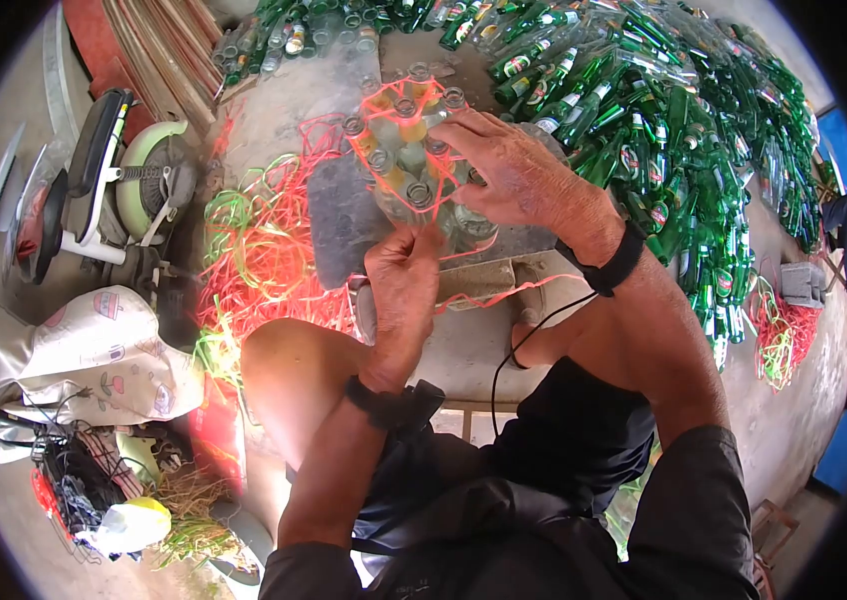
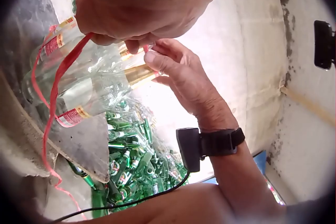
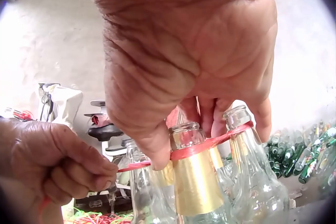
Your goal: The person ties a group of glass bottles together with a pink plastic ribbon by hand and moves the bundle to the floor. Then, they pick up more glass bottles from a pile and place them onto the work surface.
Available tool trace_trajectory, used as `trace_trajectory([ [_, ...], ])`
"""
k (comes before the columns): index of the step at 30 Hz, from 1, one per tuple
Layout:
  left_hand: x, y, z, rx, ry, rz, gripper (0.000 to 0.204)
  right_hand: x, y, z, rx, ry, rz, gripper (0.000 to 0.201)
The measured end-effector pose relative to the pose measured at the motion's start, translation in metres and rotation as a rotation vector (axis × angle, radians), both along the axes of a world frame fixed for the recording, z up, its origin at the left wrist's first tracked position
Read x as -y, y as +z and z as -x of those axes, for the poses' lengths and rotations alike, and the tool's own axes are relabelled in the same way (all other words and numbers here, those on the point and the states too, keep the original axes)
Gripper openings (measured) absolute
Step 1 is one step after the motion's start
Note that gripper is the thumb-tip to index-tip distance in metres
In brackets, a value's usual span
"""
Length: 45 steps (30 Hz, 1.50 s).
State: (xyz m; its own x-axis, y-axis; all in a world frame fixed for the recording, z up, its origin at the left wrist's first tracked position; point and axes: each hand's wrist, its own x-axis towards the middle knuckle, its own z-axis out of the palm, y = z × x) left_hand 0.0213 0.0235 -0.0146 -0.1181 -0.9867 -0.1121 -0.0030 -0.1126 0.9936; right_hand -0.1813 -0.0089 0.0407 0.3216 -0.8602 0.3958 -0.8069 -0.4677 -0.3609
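Observation:
A cluster of clear glass bottles (image 1: 390,203) stands upright on a dark slab (image 1: 335,225), some with gold foil necks (image 3: 198,184). A red plastic strap (image 3: 197,149) runs round the necks below the mouths and crosses over the cluster. My left hand (image 1: 405,285) pinches the strap close to the near side of the bottles, pulling a stretch of it taut, while a loose tail hangs below. My right hand (image 1: 528,178) curls over the necks on the right side. Its thumb lies against the strap beside a gold-necked bottle, and the other fingers reach behind, partly hidden.
Piles of green bottles (image 1: 633,150) lie behind and to the right. A heap of red and green straps (image 1: 268,260) is left of the slab. Further left are a green-and-white machine (image 1: 153,180) and a pale printed bag (image 1: 108,360). A cable (image 1: 499,375) trails from the right wrist.

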Motion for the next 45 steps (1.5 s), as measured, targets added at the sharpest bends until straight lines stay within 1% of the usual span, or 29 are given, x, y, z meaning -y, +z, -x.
trace_trajectory([
  [3,0.001,0.002,-0.001,0.03,-0.003,0.042,0.023,-0.001,0.0,-0.001,0.011,-0.001,-0.003,0.062],
  [5,0.001,0.009,-0.001,0.151,-0.019,0.107,0.022,-0.002,0.001,-0.002,0.028,-0.01,-0.021,0.061],
  [6,0.003,0.012,-0.002,0.156,-0.022,0.11,0.022,-0.002,0.0,-0.001,0.038,-0.008,-0.023,0.061],
  [8,0.008,0.018,-0.004,0.293,-0.078,0.393,0.018,-0.002,-0.003,0.0,0.063,-0.015,-0.019,0.061],
  [9,0.011,0.018,-0.004,0.299,-0.084,0.396,0.018,-0.001,-0.005,0.001,0.079,-0.002,0.013,0.059],
  [11,0.02,0.02,-0.005,0.462,-0.107,0.597,0.015,0.001,-0.008,0.004,0.103,0.006,0.049,0.057],
  [12,0.023,0.026,-0.006,0.469,-0.115,0.599,0.015,0.002,-0.008,0.004,0.096,0.0,0.019,0.057],
  [13,0.026,0.037,-0.007,0.522,-0.163,0.578,0.013,0.002,-0.009,0.003,0.089,-0.006,-0.012,0.056],
  [15,0.035,0.048,-0.009,0.619,-0.236,0.566,0.01,0.003,-0.01,0.003,0.096,-0.01,-0.003,0.057],
  [16,0.038,0.052,-0.008,0.625,-0.241,0.568,0.01,0.004,-0.011,0.003,0.092,-0.011,0.002,0.057],
  [17,0.041,0.056,-0.008,0.659,-0.263,0.601,0.011,0.004,-0.012,0.003,0.099,-0.015,0.003,0.057],
  [18,0.045,0.059,-0.007,0.692,-0.285,0.634,0.011,0.005,-0.013,0.004,0.092,-0.006,0.008,0.061],
  [19,0.049,0.061,-0.006,0.697,-0.289,0.635,0.011,0.006,-0.015,0.004,0.085,0.003,0.012,0.066],
  [25,0.073,0.071,0.002,0.768,-0.34,0.673,0.013,0.002,-0.015,0.002,0.087,-0.028,0.022,0.064],
  [27,0.083,0.075,0.001,0.804,-0.406,0.725,0.014,0.002,-0.014,0.002,0.07,-0.043,-0.001,0.064],
  [28,0.086,0.076,0.003,0.808,-0.411,0.724,0.014,0.001,-0.014,0.002,0.048,-0.056,-0.022,0.064],
  [30,0.092,0.077,0.007,0.831,-0.431,0.816,0.015,0.002,-0.015,0.002,0.055,-0.047,-0.017,0.065],
  [34,0.109,0.07,0.004,0.844,-0.489,0.804,0.015,0.003,-0.016,0.003,0.061,-0.032,0.006,0.065],
  [36,0.113,0.07,0.005,0.808,-0.522,0.666,0.015,0.003,-0.015,0.003,0.067,-0.025,0.0,0.064],
  [37,0.114,0.07,0.005,0.806,-0.524,0.662,0.015,0.003,-0.015,0.004,0.072,-0.018,-0.005,0.064],
  [39,0.115,0.074,0.005,0.857,-0.545,0.445,0.016,0.004,-0.015,0.005,0.078,-0.017,0.001,0.063],
  [42,0.117,0.073,0.003,0.822,-0.541,0.422,0.017,0.005,-0.015,0.005,0.085,-0.011,0.01,0.063],
  [45,0.118,0.073,0.001,0.835,-0.545,0.438,0.019,0.005,-0.016,0.005,0.082,-0.01,0.015,0.064],
])
